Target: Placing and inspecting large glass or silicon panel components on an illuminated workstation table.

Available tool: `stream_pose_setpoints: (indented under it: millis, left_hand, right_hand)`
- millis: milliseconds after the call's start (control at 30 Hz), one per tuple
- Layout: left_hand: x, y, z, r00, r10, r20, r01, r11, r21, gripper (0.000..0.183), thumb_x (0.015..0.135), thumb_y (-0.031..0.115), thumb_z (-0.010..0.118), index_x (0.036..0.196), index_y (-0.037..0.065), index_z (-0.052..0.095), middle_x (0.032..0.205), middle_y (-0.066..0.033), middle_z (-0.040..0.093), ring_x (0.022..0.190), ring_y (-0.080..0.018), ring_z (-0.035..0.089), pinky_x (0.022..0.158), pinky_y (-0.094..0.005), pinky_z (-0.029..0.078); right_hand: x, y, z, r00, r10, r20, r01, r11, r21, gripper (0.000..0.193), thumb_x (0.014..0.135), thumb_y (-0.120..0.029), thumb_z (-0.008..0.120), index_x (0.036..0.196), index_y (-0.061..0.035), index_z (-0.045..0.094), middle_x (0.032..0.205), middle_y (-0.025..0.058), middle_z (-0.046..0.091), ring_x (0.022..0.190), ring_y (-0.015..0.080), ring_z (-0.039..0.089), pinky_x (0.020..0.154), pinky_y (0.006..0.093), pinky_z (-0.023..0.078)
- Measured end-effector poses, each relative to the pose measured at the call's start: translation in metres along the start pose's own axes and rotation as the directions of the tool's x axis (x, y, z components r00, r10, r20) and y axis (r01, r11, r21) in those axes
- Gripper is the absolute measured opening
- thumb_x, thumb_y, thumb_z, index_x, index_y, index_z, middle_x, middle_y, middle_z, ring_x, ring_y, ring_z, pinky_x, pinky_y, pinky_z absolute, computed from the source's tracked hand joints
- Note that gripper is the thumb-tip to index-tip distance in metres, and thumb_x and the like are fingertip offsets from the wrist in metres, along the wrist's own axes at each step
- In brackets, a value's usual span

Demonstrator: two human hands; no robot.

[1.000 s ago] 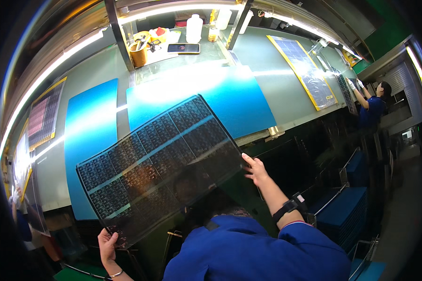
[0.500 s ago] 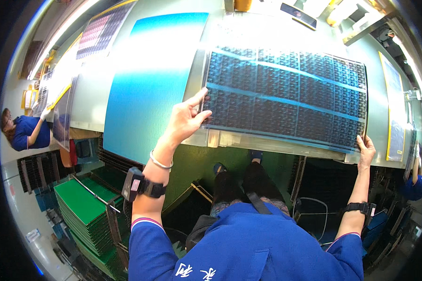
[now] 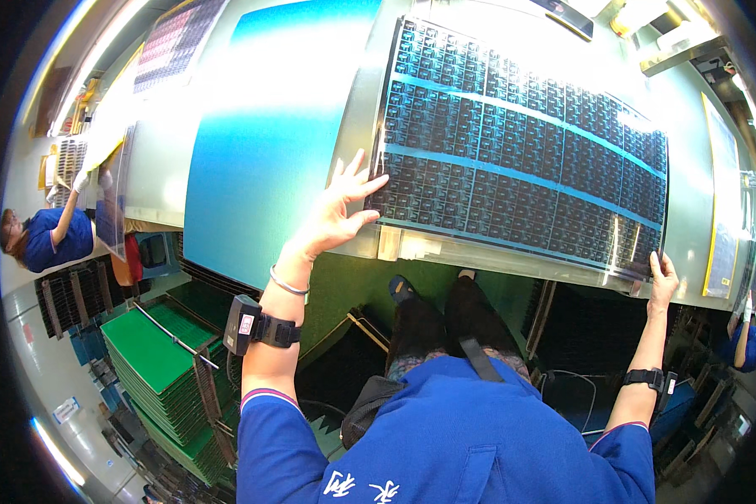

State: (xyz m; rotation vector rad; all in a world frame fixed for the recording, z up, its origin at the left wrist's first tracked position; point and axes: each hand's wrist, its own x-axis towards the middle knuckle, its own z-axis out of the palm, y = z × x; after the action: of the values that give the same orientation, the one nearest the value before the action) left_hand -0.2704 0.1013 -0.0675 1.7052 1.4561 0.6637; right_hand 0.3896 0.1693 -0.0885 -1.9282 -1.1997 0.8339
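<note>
A dark rectangular panel (image 3: 517, 181), printed with rows of small repeated patterns and crossed by light-blue bands, lies along the front of the pale worktable (image 3: 155, 181). My left hand (image 3: 332, 210) is at the panel's left edge, its fingers spread and the fingertips touching or very close to that edge. At the near right corner, my right hand (image 3: 662, 286) pinches the panel between thumb and fingers. A plain blue sheet (image 3: 265, 160) lies on the table to the left of my left hand.
Green boards (image 3: 160, 349) stand stacked in a rack at lower left. Yellow-edged sheets (image 3: 721, 202) lie at the table's right end. A co-worker (image 3: 55, 231) in blue handles a clear sheet at far left; another person (image 3: 748, 344) is at far right. A phone-like device (image 3: 567, 17) lies at the back.
My left fingers have spread apart from a looser pinch at the panel's edge. The panel shows sharper and the view has shifted slightly; my right hand keeps its corner.
</note>
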Motion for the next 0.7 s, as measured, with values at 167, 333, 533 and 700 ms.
stream_pose_setpoints:
  millis: [167,333,533,700]
  left_hand:
    - [0.000,0.001,0.000,1.000,0.013,0.017,-0.013,1.000,-0.021,0.059,0.070,0.009,0.072,0.127,0.017,0.056,0.138,-0.0119,0.044,0.141,-0.0258,0.017,0.115,-0.0443,0.002]
    - [-0.003,-0.002,0.005,1.000,0.029,-0.008,-0.029,0.999,0.013,0.061,0.069,0.007,0.072,0.128,0.016,0.055,0.137,-0.0120,0.047,0.141,-0.0263,0.018,0.115,-0.0446,0.002]
    - [0.001,-0.003,0.010,0.999,0.036,-0.007,-0.036,0.997,0.063,0.064,0.068,0.005,0.071,0.129,0.017,0.054,0.138,-0.0123,0.045,0.140,-0.0277,0.018,0.115,-0.0447,0.003]
    - [0.014,0.010,0.009,0.994,0.101,0.050,-0.111,0.954,0.279,0.064,0.074,0.011,0.065,0.135,0.015,0.047,0.146,-0.0129,0.033,0.141,-0.0303,0.015,0.115,-0.0472,0.003]
  right_hand:
    - [-0.003,0.004,-0.002,1.000,0.007,-0.001,-0.007,1.000,-0.003,0.026,0.085,-0.015,0.068,0.108,-0.0024,0.066,0.096,-0.0007,0.065,0.087,0.0069,0.057,0.081,0.0232,0.044]
    - [-0.005,0.007,-0.002,1.000,0.028,-0.013,-0.027,0.998,0.051,0.028,0.085,-0.015,0.069,0.109,-0.0033,0.065,0.097,-0.0005,0.065,0.087,0.0069,0.057,0.082,0.0232,0.044]
    - [-0.004,0.007,-0.009,0.999,0.040,0.000,-0.040,0.994,0.103,0.028,0.084,-0.015,0.069,0.110,-0.0043,0.065,0.098,-0.0006,0.065,0.088,0.0069,0.057,0.082,0.0234,0.044]
    - [-0.007,-0.051,-0.024,0.960,0.072,0.271,-0.126,0.975,0.185,0.040,0.075,-0.011,0.070,0.112,-0.0031,0.058,0.108,0.0052,0.060,0.100,0.0164,0.056,0.087,0.0289,0.043]
